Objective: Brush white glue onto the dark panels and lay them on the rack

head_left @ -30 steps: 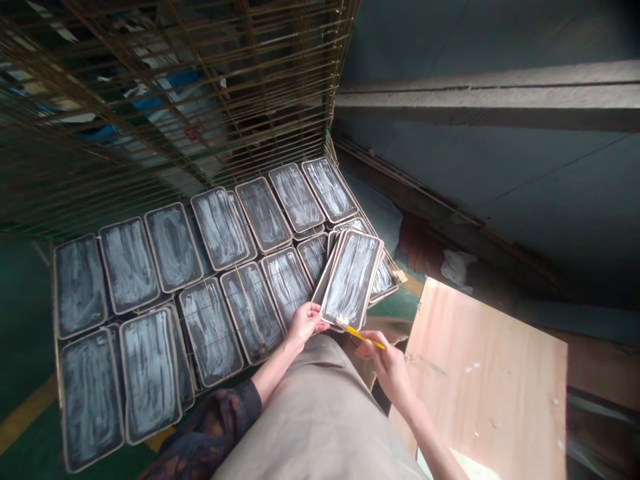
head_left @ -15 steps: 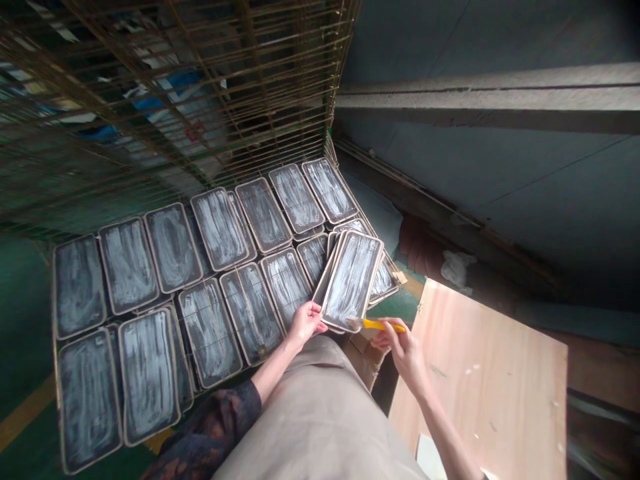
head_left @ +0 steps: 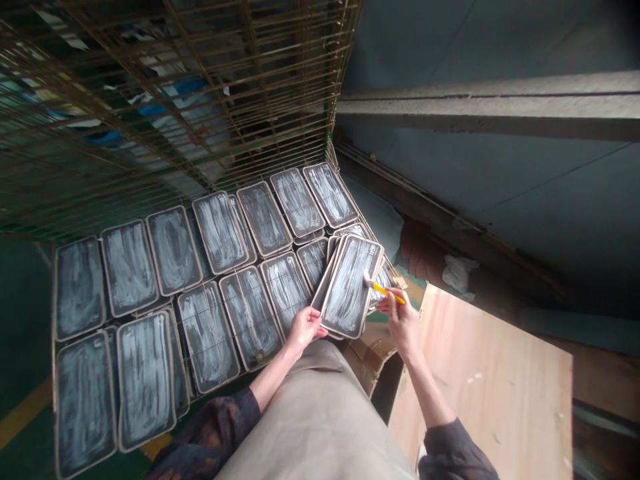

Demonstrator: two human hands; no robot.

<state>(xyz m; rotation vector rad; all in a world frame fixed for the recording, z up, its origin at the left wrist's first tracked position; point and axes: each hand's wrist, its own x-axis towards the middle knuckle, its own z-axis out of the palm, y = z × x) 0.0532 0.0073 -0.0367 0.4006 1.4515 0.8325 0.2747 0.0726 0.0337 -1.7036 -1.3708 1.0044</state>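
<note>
Coated panels [head_left: 150, 320] lie in rows on the wire rack [head_left: 190, 133]; left hand [head_left: 305, 328] grips the lower edge of a held panel [head_left: 351, 288], right hand [head_left: 403, 319] clasps a yellow-handled brush [head_left: 381, 288] touching its right edge.

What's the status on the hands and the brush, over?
Left hand grips the panel stack at its lower edge. Right hand holds the yellow brush, bristles on the top panel. Nothing blocks it.
</note>
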